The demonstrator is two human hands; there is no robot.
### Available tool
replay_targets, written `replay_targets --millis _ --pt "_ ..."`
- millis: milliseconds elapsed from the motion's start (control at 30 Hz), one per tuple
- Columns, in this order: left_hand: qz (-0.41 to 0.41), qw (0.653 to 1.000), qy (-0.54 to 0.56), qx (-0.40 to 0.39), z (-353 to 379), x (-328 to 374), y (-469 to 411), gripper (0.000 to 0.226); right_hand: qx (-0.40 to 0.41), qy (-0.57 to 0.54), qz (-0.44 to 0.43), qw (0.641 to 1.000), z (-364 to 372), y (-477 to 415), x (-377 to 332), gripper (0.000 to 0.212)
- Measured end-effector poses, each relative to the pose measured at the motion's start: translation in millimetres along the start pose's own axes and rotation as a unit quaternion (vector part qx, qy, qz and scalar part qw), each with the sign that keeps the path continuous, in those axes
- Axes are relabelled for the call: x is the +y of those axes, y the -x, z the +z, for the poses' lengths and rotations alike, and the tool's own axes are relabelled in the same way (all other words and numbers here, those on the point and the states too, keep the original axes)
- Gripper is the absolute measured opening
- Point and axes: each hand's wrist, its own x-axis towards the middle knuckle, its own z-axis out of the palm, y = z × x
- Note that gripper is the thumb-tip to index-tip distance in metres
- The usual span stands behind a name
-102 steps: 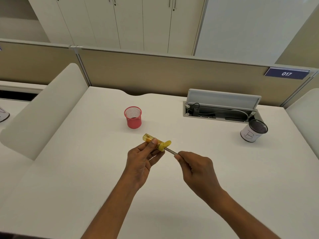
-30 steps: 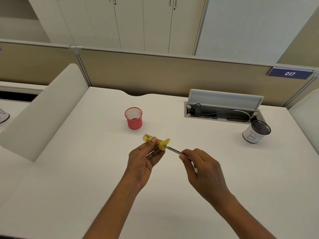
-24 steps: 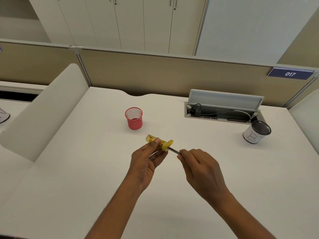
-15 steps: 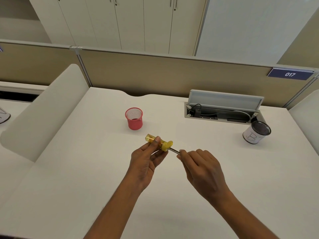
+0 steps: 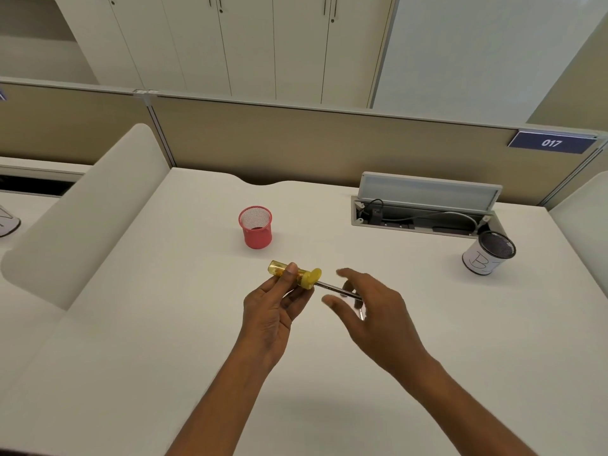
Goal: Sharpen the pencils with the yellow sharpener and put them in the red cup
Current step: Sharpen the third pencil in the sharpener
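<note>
My left hand (image 5: 269,312) grips the yellow sharpener (image 5: 296,278) above the middle of the white desk (image 5: 164,324). A dark pencil (image 5: 329,287) sticks out of the sharpener's right end and slants down to the right. My right hand (image 5: 378,317) hovers over the pencil's free end with thumb and fingers spread apart; the hand is blurred, and no closed pinch on the pencil shows. The red mesh cup (image 5: 256,229) stands upright behind the sharpener, a little to the left, and looks empty.
A black mesh cup wrapped in white paper (image 5: 488,255) stands at the right. Behind it an open cable hatch (image 5: 424,205) is set into the desk. A white curved divider (image 5: 82,218) borders the left side, and a beige partition (image 5: 296,143) closes the back.
My right hand has loosened from its pinch on the pencil and its fingers have spread. The sharpener in my left hand has stayed in about the same place.
</note>
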Motion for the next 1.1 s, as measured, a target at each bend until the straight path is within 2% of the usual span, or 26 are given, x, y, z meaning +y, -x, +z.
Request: replay_targets --millis 67,133,233,300,333,400,433,467,500,567,600,633,667,700,767,833,900,967,1033,1100 --pt "0.004 1.000 0.002 0.007 1 2 -1 0.032 0.025 0.157 -0.118 0.980 2 0 12 0.050" --pt "0.007 1.000 0.002 0.010 2 3 -1 0.033 0.062 0.228 -0.195 0.952 1 0 17 0.039" --pt "0.007 1.000 -0.001 0.005 4 2 0 0.029 0.088 0.254 -0.231 0.935 2 -2 20 0.020" --pt "0.006 1.000 -0.005 0.002 5 1 1 0.027 0.082 0.246 -0.219 0.940 4 -3 22 0.017" --pt "0.007 1.000 -0.009 0.000 5 1 1 0.026 0.076 0.213 -0.195 0.955 5 -3 22 0.017" --pt "0.012 1.000 -0.021 -0.006 5 2 1 0.023 0.058 0.046 -0.093 0.993 7 -2 15 0.017" --pt "0.014 1.000 -0.026 -0.010 4 2 1 0.022 0.048 -0.064 -0.018 0.997 8 -2 10 0.018" --pt "0.015 0.999 -0.031 -0.011 4 2 2 0.021 0.034 -0.159 0.066 0.984 7 -3 4 0.021" --pt "0.016 0.999 -0.035 -0.012 4 1 2 0.020 0.012 -0.234 0.155 0.960 5 -5 -1 0.025" --pt "0.015 0.999 -0.041 -0.013 2 -1 3 0.019 -0.048 -0.357 0.324 0.875 -2 -10 -7 0.031" --pt "0.015 0.999 -0.042 -0.012 1 -2 3 0.020 -0.082 -0.406 0.375 0.829 -7 -12 -8 0.033" --pt "0.015 0.999 -0.042 -0.011 0 -3 4 0.021 -0.108 -0.428 0.396 0.805 -11 -13 -9 0.034" --pt "0.016 0.999 -0.041 -0.010 -1 -3 4 0.022 -0.124 -0.422 0.389 0.809 -12 -13 -8 0.035" --pt "0.019 0.999 -0.040 -0.009 -2 -2 3 0.023 -0.126 -0.392 0.359 0.838 -10 -11 -8 0.035" --pt "0.025 0.999 -0.033 -0.007 -1 0 2 0.026 -0.078 -0.276 0.237 0.928 -4 -6 -7 0.029" --pt "0.028 0.999 -0.020 0.000 0 3 2 0.030 0.000 -0.126 0.081 0.989 1 -1 0 0.024" --pt "0.028 0.999 -0.012 0.008 2 5 1 0.031 0.026 0.045 -0.040 0.998 3 2 11 0.037" --pt "0.029 0.999 -0.015 0.009 3 6 1 0.030 0.057 0.162 -0.140 0.975 5 3 22 0.034" --pt "0.026 0.999 -0.023 0.004 4 5 1 0.030 0.076 0.211 -0.189 0.956 5 2 24 0.026" --pt "0.022 0.999 -0.028 -0.003 4 3 1 0.029 0.080 0.214 -0.203 0.952 4 1 25 0.025"
